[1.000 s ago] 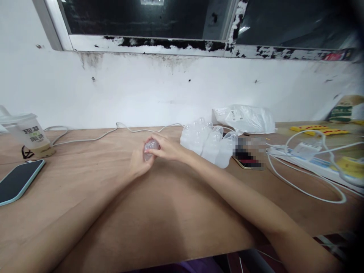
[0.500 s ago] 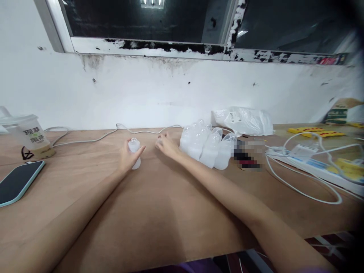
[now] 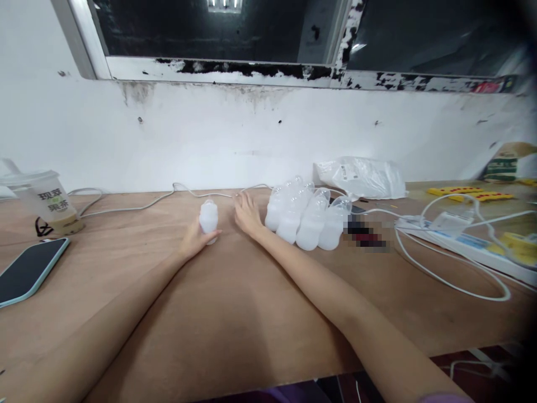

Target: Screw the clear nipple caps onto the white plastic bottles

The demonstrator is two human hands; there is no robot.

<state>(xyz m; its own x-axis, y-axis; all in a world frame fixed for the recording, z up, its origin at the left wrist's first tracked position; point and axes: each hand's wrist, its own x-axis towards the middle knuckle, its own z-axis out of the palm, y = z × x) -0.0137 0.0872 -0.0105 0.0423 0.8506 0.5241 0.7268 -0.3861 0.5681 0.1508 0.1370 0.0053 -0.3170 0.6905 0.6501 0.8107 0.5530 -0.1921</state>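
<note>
A small frosted white bottle [image 3: 208, 216] stands in my left hand [image 3: 193, 240], which is wrapped round it from the left with the thumb across its lower front. My right hand [image 3: 247, 214] rests a short way to the right of that bottle. Its fingers are stretched out and apart toward the wall, with nothing seen in them. Just to the right of this hand stands a close group of similar frosted bottles [image 3: 308, 229] with clear rounded tops.
At the left are a lidded drink cup [image 3: 54, 204] and a phone [image 3: 31, 271]. Behind the bottles lies a white plastic bag [image 3: 361, 178]. A power strip [image 3: 478, 246] with looped white cables is at the right. One thin cable [image 3: 126, 209] runs along the wall.
Both hands were together around the bottle. They have since parted: my left hand keeps the bottle, now lower at the table, and my right hand has let go and moved right, fingers spreading.
</note>
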